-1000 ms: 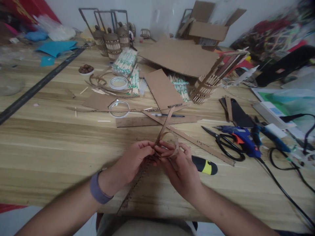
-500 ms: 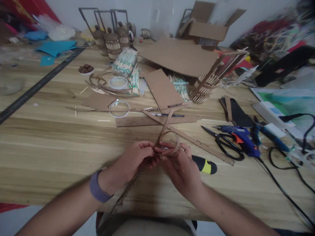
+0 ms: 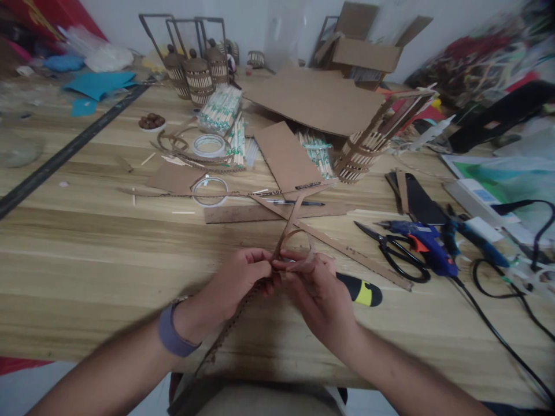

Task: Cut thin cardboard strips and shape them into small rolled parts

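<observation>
The tail of the cardboard strip (image 3: 287, 228) had slipped farther toward the person's lap. A second earlier its near end lay by the table (image 3: 87, 277) edge; now the lower length (image 3: 223, 335) ran on past that edge, over the person's legs. I took both lengths for one strip, though the fingers covered the place where they would meet.

The left hand (image 3: 234, 283) had barely moved. Its thumb and forefinger were pinched together on the strip, right in front of the person. The right hand (image 3: 323, 300) had its fingers curled around the thin brown loop (image 3: 311, 245) that stood up from that same spot, and those fingers now covered more of the loop than they had. Where the right fingertips pressed was hidden, so I couldn't tell how tight the hold was. To my eye, the shift meant the strip was being worked along bit by bit, with the left pinch keeping the joint steady.

Just beyond the right hand, partly behind it, lay a black and yellow handle (image 3: 364, 293). Farther right were the scissors (image 3: 381, 240) and a blue glue gun (image 3: 442, 258), both untouched.
</observation>
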`<move>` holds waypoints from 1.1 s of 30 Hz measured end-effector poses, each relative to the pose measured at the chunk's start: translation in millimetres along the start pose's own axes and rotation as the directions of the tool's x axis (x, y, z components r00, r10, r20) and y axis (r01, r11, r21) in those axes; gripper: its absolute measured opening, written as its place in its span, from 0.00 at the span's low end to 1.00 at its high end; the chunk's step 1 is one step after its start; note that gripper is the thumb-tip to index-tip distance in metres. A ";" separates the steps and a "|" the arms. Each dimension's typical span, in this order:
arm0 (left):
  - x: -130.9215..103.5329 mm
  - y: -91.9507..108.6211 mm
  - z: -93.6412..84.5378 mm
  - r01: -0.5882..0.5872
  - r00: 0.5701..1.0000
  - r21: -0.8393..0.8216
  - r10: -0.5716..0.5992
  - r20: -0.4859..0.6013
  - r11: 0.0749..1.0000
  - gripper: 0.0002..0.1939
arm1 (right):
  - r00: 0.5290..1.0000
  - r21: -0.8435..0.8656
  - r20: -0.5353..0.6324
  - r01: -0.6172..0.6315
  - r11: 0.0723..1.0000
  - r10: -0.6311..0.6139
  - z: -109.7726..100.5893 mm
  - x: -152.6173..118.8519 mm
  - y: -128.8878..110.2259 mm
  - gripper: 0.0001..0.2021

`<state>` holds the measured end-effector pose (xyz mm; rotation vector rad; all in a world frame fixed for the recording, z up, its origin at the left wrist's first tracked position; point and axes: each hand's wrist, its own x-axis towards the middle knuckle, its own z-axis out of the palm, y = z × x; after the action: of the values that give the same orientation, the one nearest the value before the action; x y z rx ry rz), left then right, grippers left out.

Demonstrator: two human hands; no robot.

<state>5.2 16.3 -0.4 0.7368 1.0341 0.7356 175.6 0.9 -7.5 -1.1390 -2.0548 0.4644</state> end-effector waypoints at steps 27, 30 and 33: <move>4.2 -1.6 -1.9 0.041 0.998 -0.234 -0.026 0.065 0.971 0.09 | 0.982 0.221 -0.027 -0.175 0.959 0.185 2.6 0.9 3.4 0.05; 5.4 -2.2 -2.3 0.053 0.998 -0.245 -0.041 0.050 0.968 0.08 | 0.994 0.137 -0.026 -0.101 0.985 0.105 2.0 0.4 3.6 0.07; 6.1 -2.9 -3.2 0.045 0.999 -0.253 -0.037 0.036 0.966 0.07 | 1.000 0.052 -0.017 -0.015 0.999 0.016 0.9 0.2 4.1 0.08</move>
<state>4.8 20.3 -6.7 0.5025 0.9042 0.8008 177.2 3.3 -10.5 -1.1253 -2.0089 0.5112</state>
